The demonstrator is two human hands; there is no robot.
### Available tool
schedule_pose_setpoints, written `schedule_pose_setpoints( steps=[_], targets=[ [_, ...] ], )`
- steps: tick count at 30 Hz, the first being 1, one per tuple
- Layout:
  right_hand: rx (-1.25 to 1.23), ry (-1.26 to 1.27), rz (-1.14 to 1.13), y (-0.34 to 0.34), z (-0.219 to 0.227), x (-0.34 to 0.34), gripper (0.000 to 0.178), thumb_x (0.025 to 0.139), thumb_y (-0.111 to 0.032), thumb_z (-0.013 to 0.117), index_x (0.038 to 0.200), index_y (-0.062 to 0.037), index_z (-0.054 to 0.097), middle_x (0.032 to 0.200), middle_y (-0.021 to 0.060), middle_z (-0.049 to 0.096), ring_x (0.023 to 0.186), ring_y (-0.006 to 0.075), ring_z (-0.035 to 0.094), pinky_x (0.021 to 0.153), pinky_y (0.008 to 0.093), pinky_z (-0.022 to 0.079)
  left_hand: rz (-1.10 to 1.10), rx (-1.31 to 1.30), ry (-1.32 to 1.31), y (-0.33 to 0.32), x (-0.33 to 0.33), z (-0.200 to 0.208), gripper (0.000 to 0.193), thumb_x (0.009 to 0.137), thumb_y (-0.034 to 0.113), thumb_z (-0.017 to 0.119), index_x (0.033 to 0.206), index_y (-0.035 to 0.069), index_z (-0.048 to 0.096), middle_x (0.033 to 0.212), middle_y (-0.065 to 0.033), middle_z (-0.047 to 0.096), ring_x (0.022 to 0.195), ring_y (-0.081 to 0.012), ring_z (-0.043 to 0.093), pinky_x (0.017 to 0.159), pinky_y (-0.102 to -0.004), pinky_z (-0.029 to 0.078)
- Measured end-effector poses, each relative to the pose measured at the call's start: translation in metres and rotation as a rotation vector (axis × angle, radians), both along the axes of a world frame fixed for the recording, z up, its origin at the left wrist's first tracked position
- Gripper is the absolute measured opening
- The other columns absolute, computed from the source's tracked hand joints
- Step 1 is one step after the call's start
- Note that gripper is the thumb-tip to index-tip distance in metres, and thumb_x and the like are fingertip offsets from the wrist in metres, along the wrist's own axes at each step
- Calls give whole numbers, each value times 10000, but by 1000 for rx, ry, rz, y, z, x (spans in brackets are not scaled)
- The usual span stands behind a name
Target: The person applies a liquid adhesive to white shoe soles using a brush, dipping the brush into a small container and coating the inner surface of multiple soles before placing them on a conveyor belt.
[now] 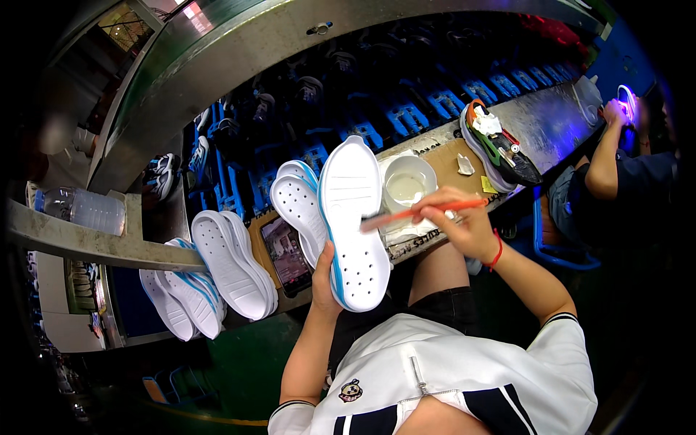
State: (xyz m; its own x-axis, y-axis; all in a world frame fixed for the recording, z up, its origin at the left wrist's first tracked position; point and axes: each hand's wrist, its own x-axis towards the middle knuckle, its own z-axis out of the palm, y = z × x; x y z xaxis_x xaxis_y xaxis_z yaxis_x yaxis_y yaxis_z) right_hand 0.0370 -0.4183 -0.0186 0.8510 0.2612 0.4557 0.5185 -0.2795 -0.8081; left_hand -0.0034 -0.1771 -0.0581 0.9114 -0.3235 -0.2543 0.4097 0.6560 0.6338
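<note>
My left hand (324, 284) grips a white shoe sole (353, 181) by its left edge near the heel. The sole has a blue stripe along its side, small holes in the heel half and grooves across the front, and its inner face is turned up. A brush (399, 216) with an orange-red handle is in my right hand (462, 226). Its bristles are over the middle of the sole; whether they touch it I cannot tell. Behind the brush stands a white bowl (432, 185) of pale liquid. Another white sole (297, 206) lies just left of the held one.
More white soles (233, 264) lean at the left, beside a lit phone (285, 252). A multicoloured shoe (500, 148) rests on the bench at right. Blue racks (406, 119) carrying shoes run behind. A plastic bottle (85, 210) lies on a metal ledge. Another person (616, 170) works far right.
</note>
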Motion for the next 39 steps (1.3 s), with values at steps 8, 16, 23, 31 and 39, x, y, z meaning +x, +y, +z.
schedule_pose_setpoints(
  steps=[8, 16, 23, 31, 39],
  targets=[
    [403, 369, -90, -8, -6, 35, 238, 918, -143, 531, 960, 63, 643, 745, 95, 680, 649, 89, 567, 626, 215, 427, -220, -250, 81, 3, -8, -2, 665, 931, 465, 391, 1381, -17, 304, 1220, -246, 526, 999, -372, 612, 824, -505, 533],
    [286, 276, -2, -13, 21, 48, 202, 909, -103, 569, 964, 76, 644, 790, 128, 683, 750, 143, 661, 692, 246, 502, -267, -301, 79, 5, -14, 4, 683, 928, 479, 394, 1381, -25, 310, 1220, -242, 529, 1001, -369, 612, 844, -504, 521],
    [62, 56, -85, -19, 35, 55, 163, 894, -100, 589, 970, 25, 662, 820, 102, 690, 748, 158, 666, 748, 256, 511, -237, -210, 65, 4, -9, 4, 641, 939, 454, 407, 1371, -15, 334, 1186, -198, 573, 994, -297, 636, 853, -423, 535],
    [-116, -100, -21, 2, 27, 12, 113, 847, -5, 581, 924, 13, 661, 825, 97, 681, 751, 190, 623, 711, 283, 468, 22, 32, -72, -2, 11, 12, 570, 960, 423, 372, 1347, 4, 383, 1192, -154, 576, 1019, -228, 621, 874, -350, 517],
    [-145, -118, 79, 12, 21, -25, 145, 796, 13, 628, 930, -17, 676, 776, 66, 673, 678, 194, 606, 610, 277, 467, 320, 126, -120, -9, 26, 13, 579, 942, 454, 414, 1296, -4, 423, 1151, -139, 586, 1001, -211, 609, 872, -340, 491]
  ],
)
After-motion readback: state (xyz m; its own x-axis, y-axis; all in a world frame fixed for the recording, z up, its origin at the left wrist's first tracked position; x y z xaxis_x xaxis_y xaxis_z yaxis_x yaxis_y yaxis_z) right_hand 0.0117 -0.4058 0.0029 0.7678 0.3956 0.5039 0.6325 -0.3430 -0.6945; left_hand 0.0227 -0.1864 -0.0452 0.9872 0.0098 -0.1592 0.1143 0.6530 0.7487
